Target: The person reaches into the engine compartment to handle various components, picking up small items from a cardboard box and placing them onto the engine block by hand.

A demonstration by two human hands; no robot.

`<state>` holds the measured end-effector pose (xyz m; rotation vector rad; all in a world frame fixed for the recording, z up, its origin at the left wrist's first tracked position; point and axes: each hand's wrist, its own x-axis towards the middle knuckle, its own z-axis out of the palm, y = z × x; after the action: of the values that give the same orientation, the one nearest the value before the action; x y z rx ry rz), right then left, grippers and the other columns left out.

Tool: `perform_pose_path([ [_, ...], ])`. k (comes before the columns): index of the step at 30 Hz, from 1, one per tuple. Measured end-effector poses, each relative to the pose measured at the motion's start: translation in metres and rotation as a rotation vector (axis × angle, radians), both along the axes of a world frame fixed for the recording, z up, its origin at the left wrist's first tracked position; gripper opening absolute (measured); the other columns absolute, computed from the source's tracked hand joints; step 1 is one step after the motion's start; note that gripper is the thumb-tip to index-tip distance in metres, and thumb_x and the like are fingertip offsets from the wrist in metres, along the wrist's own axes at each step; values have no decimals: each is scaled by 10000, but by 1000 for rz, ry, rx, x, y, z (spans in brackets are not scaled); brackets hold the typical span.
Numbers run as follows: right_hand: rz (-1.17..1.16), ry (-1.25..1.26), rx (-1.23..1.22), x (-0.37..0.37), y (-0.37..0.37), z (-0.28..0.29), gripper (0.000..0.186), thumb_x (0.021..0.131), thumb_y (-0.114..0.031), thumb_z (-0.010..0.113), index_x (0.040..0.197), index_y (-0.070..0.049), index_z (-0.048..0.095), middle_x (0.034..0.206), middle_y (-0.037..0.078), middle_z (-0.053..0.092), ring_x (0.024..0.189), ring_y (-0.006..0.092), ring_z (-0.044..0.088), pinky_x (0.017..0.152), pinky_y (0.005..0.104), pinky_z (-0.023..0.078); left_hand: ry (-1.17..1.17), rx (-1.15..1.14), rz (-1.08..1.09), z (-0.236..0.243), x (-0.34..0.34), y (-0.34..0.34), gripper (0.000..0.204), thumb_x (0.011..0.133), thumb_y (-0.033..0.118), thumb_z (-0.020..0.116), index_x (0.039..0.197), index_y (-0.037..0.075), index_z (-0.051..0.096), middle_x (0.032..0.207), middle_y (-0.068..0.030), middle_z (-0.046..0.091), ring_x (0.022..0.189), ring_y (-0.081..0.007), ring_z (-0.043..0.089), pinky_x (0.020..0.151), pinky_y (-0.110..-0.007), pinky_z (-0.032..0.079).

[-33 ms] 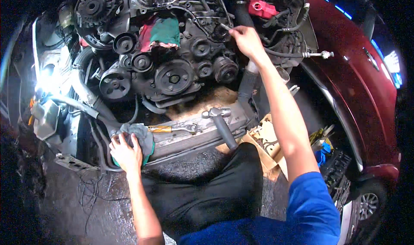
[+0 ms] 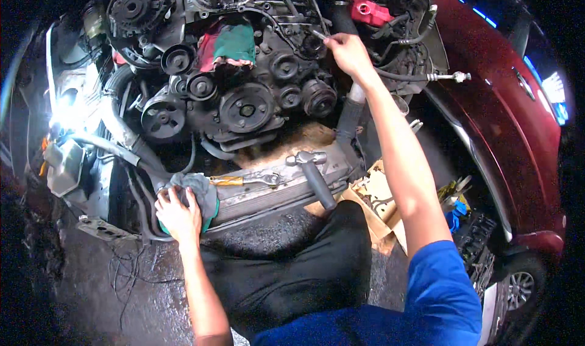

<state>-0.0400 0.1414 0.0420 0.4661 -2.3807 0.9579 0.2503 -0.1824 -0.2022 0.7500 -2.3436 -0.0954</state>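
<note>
My right hand point(image 2: 351, 56) is closed in a pinch on a slim silvery metal piece point(image 2: 319, 35) at the upper right of the engine point(image 2: 244, 105). Its tip points at the engine's front face, near a round opening; whether it touches I cannot tell. My left hand point(image 2: 178, 215) rests with fingers spread on a crumpled grey and green rag point(image 2: 204, 197), at the left end of the radiator's top edge point(image 2: 262, 197). Right of the rag lies a ratchet with a yellow handle point(image 2: 228, 181). A ball-peen hammer point(image 2: 317, 181) lies across the same edge. A red and green cloth point(image 2: 233, 46) covers part of the engine.
A bright work lamp point(image 2: 70, 111) shines at the left. On the right are a hose with a metal fitting point(image 2: 451, 77) and a dark red fender point(image 2: 487, 102). An open cardboard box point(image 2: 372, 203) with dark parts stands beyond my right knee. Cables point(image 2: 128, 273) lie on the floor.
</note>
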Motion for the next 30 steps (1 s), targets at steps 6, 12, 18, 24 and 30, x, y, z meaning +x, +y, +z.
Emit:
perform_pose_path([
  [6, -51, -210, 61, -13, -19, -22, 345, 854, -325, 672, 1033, -36, 724, 983, 220, 704, 978, 329, 680, 874, 401, 494, 20, -37, 32, -5, 4, -5, 412, 911, 408, 560, 1084, 41, 632, 1188, -182, 568, 1089, -352, 521, 902, -472, 435],
  [12, -115, -71, 17, -31, -32, -45, 322, 872, -283, 644, 942, 24, 709, 784, 161, 689, 752, 227, 651, 737, 381, 480, 62, -8, 0, -2, 3, -5, 352, 899, 394, 583, 1051, 82, 638, 1153, -145, 574, 1073, -330, 531, 887, -459, 430],
  [18, 274, -733, -885, -37, -40, -32, 172, 979, -171, 467, 872, -57, 539, 564, -26, 410, 444, 92, 316, 397, 254, 230, 71, 7, -1, 0, 5, -4, 354, 892, 373, 596, 1064, 66, 639, 1155, -153, 569, 1080, -336, 525, 899, -462, 424],
  [24, 344, -988, -1121, -58, -37, -30, 122, 954, -51, 341, 958, -33, 461, 612, 30, 437, 450, 81, 319, 373, 236, 214, 13, 63, -8, 5, 5, 0, 416, 909, 387, 586, 1145, 47, 625, 1201, -186, 558, 1094, -365, 515, 929, -477, 426],
  [30, 567, -1111, -1417, -54, -32, -40, 241, 985, -116, 360, 907, 57, 510, 571, -15, 358, 433, 81, 283, 373, 231, 226, 21, 59, 1, 1, 6, -4, 417, 913, 390, 580, 1143, 45, 624, 1174, -186, 557, 1078, -367, 515, 910, -481, 428],
])
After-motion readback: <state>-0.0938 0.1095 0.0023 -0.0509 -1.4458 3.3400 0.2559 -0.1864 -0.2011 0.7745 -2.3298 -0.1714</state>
